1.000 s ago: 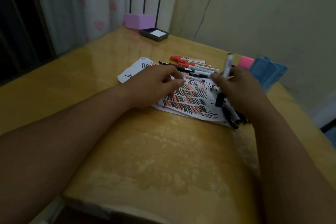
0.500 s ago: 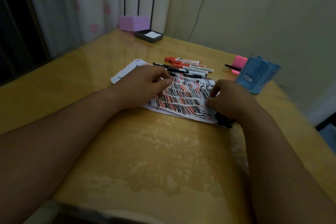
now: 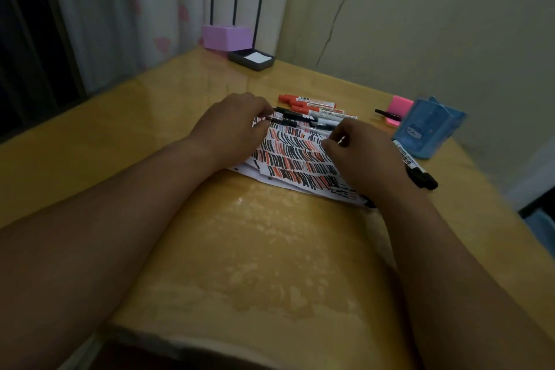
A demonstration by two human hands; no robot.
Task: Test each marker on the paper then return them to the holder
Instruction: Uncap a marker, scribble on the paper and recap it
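Bench (image 3: 99, 141): yellow-tan glossy top, worn pale patches near the front edge; set in a corner against a cream wall and a curtain with pink hearts.

Paper (image 3: 295, 156): white sheet at mid-bench, closely covered in rows of short black and red strokes; both hands rest on it.

Markers, loose group (image 3: 318, 112): lying flat just beyond the far edge of the paper, side by side, roughly parallel; red-capped ones (image 3: 303, 99) farthest back, black-capped ones (image 3: 295, 117) nearest the paper.

Marker, single (image 3: 416, 167): white barrel with print, black cap; lying flat on the bench just beside the right wrist, between it and the holder.

Holder (image 3: 429, 126): blue translucent box with a small cat figure on its front; upright at the right of the bench, well apart from the loose group; contents cannot be told.

Pink block (image 3: 398, 105): just behind the holder on its left; a thin black pen (image 3: 387, 113) lies against it.

Left hand (image 3: 234, 126): palm down on the left part of the paper; fingers curled, fingertips at the near black-capped markers; whether it grips one cannot be told.

Right hand (image 3: 360, 153): knuckles up on the right part of the paper; fingers curled in, thumb and forefinger drawn together with a pale glint between them; what it grips, if anything, cannot be told.

Purple box (image 3: 226, 36): far corner of the bench; a dark tray with a white pad (image 3: 252, 58) just in front of it.
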